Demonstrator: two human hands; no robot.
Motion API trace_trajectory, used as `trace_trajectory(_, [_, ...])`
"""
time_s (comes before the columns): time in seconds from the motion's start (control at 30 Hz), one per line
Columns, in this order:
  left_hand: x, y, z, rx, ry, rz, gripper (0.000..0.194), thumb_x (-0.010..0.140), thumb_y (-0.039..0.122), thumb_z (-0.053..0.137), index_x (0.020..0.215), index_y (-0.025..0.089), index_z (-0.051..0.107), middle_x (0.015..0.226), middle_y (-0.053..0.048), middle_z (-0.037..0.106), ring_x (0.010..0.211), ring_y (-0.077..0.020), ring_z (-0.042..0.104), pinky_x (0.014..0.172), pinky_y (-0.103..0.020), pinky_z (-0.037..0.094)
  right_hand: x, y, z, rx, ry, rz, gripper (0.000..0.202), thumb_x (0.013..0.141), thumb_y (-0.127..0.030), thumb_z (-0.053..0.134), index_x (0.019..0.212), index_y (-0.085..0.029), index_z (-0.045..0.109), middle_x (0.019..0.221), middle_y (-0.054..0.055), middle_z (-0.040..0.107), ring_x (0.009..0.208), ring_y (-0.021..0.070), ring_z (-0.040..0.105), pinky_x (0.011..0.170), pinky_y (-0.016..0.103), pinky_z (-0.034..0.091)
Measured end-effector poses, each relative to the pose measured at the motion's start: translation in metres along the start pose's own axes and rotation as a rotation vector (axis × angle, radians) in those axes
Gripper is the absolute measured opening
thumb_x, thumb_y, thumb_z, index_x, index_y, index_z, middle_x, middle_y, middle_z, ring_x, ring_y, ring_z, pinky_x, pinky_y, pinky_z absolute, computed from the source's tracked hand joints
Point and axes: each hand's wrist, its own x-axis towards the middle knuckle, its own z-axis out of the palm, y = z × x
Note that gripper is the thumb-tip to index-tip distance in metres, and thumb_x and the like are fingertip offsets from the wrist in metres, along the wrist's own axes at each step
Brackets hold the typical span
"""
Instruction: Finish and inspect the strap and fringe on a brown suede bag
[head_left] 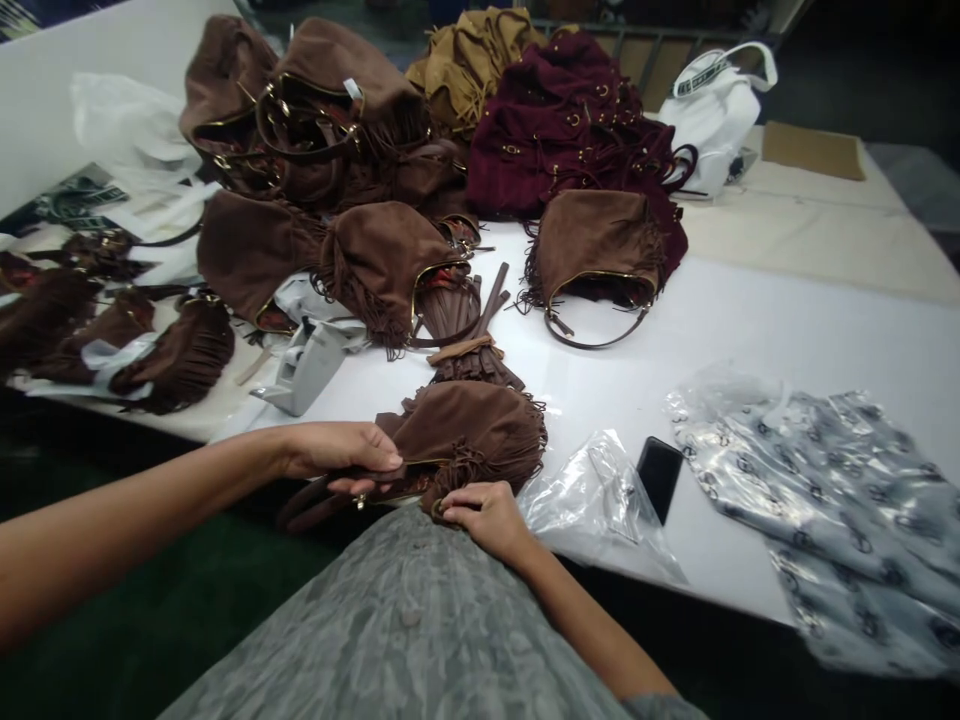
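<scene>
Brown bag point(480, 415) at the table's point(735, 310) near edge, in both grips
Left grip point(341, 453) is closed, apparently on its strap point(307, 505); the bag looks soft, light and floppy, best taken by the zipped rim point(421, 462); right grip point(487, 515) pinches its near side beside the fringe point(466, 462).

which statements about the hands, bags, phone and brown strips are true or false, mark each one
1. The left hand and right hand are both at the fringed brown bag nearest the person. True.
2. The phone lies left of that bag. False: the phone lies to its right.
3. A white bundle stands right of the maroon bags. True.
4. The brown strips hang loose and untied. False: the brown strips are bound with a band.
</scene>
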Motion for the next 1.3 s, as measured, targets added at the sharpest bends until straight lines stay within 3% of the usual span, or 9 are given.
trace_trajectory(0.17, [0.028, -0.009, 0.003, 0.054, -0.081, -0.006, 0.039, 0.072, 0.055, 0.073, 0.063, 0.017, 0.067, 0.042, -0.002, 0.049, 0.035, -0.008, 0.025, 0.041, -0.027, 0.026, -0.001, -0.001, -0.004, 0.029, 0.011, -0.013, 0.008, 0.078, -0.022, 0.072, 0.081, -0.022, 0.079, 0.081, 0.001, 0.076, 0.076, 0.0152, 0.069, 0.076, 0.024, 0.051])
trace_trajectory(0.37, [0.049, -0.005, -0.005, 0.104, -0.184, -0.017, 0.043, 0.073, 0.057, 0.069, 0.06, 0.017, 0.061, 0.041, -0.001, 0.045, 0.034, -0.0088, 0.025, 0.037, -0.024, 0.014, 0.0, 0.007, -0.005, 0.032, 0.01, -0.012, 0.009, 0.078, -0.019, 0.072, 0.082, -0.022, 0.079, 0.08, 0.0, 0.075, 0.074, 0.0144, 0.069, 0.074, 0.023, 0.05])
trace_trajectory(0.47, [0.051, 0.002, -0.006, 0.128, -0.259, -0.037, 0.042, 0.074, 0.055, 0.068, 0.063, 0.015, 0.062, 0.04, 0.0, 0.044, 0.032, -0.0088, 0.026, 0.035, -0.023, 0.012, 0.001, 0.011, -0.004, 0.027, 0.002, -0.014, 0.009, 0.076, -0.016, 0.072, 0.08, -0.021, 0.079, 0.079, 0.001, 0.075, 0.073, 0.0145, 0.068, 0.072, 0.023, 0.05])
trace_trajectory(0.67, [0.048, 0.007, 0.002, 0.259, -0.428, -0.047, 0.034, 0.084, 0.045, 0.061, 0.07, 0.015, 0.063, 0.043, 0.001, 0.049, 0.033, -0.009, 0.03, 0.035, -0.022, 0.021, 0.002, 0.01, -0.003, 0.015, 0.008, -0.032, 0.01, 0.076, -0.015, 0.073, 0.08, -0.022, 0.079, 0.078, 0.0, 0.075, 0.07, 0.014, 0.068, 0.071, 0.022, 0.05])
trace_trajectory(0.83, [0.065, -0.013, 0.002, 0.351, -0.305, -0.027, 0.036, 0.084, 0.048, 0.059, 0.069, 0.016, 0.062, 0.044, 0.001, 0.049, 0.033, -0.0088, 0.03, 0.034, -0.021, 0.018, 0.0, 0.01, -0.004, 0.035, 0.007, -0.056, 0.01, 0.076, -0.016, 0.074, 0.081, -0.023, 0.079, 0.079, -0.001, 0.075, 0.073, 0.014, 0.068, 0.074, 0.022, 0.051])
trace_trajectory(1.13, [0.092, -0.042, 0.009, 0.357, -0.149, 0.053, 0.053, 0.074, 0.069, 0.061, 0.063, 0.017, 0.053, 0.044, 0.002, 0.047, 0.035, -0.008, 0.03, 0.034, -0.021, 0.019, -0.002, 0.014, -0.005, 0.042, 0.002, -0.086, 0.01, 0.075, -0.016, 0.075, 0.08, -0.023, 0.079, 0.077, -0.001, 0.074, 0.071, 0.0136, 0.068, 0.072, 0.021, 0.052])
trace_trajectory(1.3, [0.097, -0.048, 0.005, 0.34, -0.148, 0.072, 0.054, 0.073, 0.069, 0.062, 0.063, 0.017, 0.053, 0.044, 0.002, 0.047, 0.035, -0.0077, 0.031, 0.035, -0.021, 0.019, -0.002, 0.016, -0.005, 0.044, -0.003, -0.112, 0.009, 0.075, -0.017, 0.075, 0.081, -0.022, 0.079, 0.078, 0.0, 0.075, 0.071, 0.0138, 0.069, 0.073, 0.022, 0.053])
